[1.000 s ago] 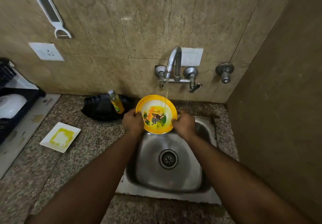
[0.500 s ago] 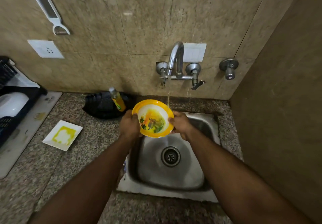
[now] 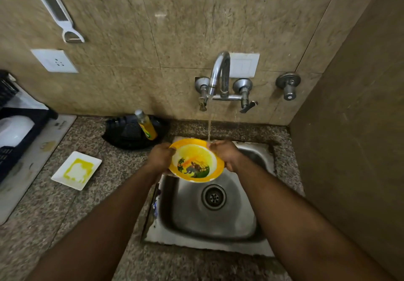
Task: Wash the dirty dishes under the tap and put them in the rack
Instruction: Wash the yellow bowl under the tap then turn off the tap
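The speckled counter (image 3: 43, 226) carries a stained white plate (image 3: 76, 170) at left, a black tray (image 3: 131, 134) far back, perhaps a mat (image 3: 37, 156) far left.

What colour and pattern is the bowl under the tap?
Yellow-orange rim, pale inside with a green and brown printed picture; bowl, head view.

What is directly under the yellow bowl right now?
The steel sink basin, drain showing just below the yellow bowl. The bowl's underside and the basin directly beneath it are hidden.
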A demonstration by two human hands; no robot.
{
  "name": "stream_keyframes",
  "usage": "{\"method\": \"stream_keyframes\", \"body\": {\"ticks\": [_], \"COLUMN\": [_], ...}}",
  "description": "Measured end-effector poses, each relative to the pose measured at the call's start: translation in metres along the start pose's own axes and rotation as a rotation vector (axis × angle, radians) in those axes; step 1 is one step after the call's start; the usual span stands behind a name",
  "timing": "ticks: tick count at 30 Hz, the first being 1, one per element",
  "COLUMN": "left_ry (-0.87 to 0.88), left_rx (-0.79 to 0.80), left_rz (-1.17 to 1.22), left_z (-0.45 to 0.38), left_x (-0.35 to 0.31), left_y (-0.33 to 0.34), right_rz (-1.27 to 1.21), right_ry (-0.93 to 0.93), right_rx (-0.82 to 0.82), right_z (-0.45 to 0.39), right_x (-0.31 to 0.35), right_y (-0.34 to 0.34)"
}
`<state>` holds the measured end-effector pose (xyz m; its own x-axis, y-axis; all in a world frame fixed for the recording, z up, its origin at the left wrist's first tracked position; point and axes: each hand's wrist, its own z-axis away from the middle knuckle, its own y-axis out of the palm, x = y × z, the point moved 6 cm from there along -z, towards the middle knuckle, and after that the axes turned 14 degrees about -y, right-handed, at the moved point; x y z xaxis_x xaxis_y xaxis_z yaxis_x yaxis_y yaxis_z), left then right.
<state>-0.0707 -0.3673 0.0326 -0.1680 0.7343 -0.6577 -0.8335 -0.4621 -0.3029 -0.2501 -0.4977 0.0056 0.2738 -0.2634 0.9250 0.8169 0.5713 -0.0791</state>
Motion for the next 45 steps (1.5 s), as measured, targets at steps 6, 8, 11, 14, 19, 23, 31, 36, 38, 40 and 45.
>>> {"method": "stream_keyframes", "body": {"ticks": [6,8,11,14,19,23,31,36,38,40,45], "left_ry": [0.069,0.176,0.295,0.432,0.800,0.872,0.791,0.706,0.597,0.546,0.563], "left_rx": [-0.031,-0.140,-0.348,-0.445,-0.131,-0.098,0.033,-0.009,-0.122,-0.173,0.054], "left_rz": [-0.042,-0.096,-0.398,-0.864,-1.153,-1.174,-1.137,-1.075,-1.033,-1.003,-0.994], "left_z": [-0.008,-0.010,-0.004,0.000,0.003,0.000,0.004,-0.004,-0.016,-0.020,-0.011], "left_x": [0.002,-0.001,-0.010,-0.015,-0.009,-0.011,-0.021,-0.016,-0.020,-0.021,-0.004], "left_y": [-0.004,-0.005,0.006,0.041,0.119,0.134,0.160,0.160,0.147,0.141,0.166], "right_rz": [-0.062,-0.163,-0.249,-0.215,-0.026,-0.034,0.193,0.171,0.205,0.209,0.159], "right_ry": [0.145,0.133,0.080,-0.016,-0.117,-0.069,-0.056,-0.104,-0.115,-0.133,-0.166], "right_rx": [0.093,0.152,0.107,-0.149,-0.313,-0.349,-0.465,-0.562,-0.560,-0.583,-0.699], "right_z": [0.004,0.006,0.007,0.003,0.007,0.017,0.013,0.015,0.014,0.016,0.021], "right_x": [0.000,-0.001,-0.005,-0.007,-0.004,-0.015,-0.028,-0.022,-0.022,-0.022,-0.016], "right_y": [0.005,0.006,0.005,-0.007,-0.022,-0.031,-0.037,-0.046,-0.041,-0.038,-0.047]}}
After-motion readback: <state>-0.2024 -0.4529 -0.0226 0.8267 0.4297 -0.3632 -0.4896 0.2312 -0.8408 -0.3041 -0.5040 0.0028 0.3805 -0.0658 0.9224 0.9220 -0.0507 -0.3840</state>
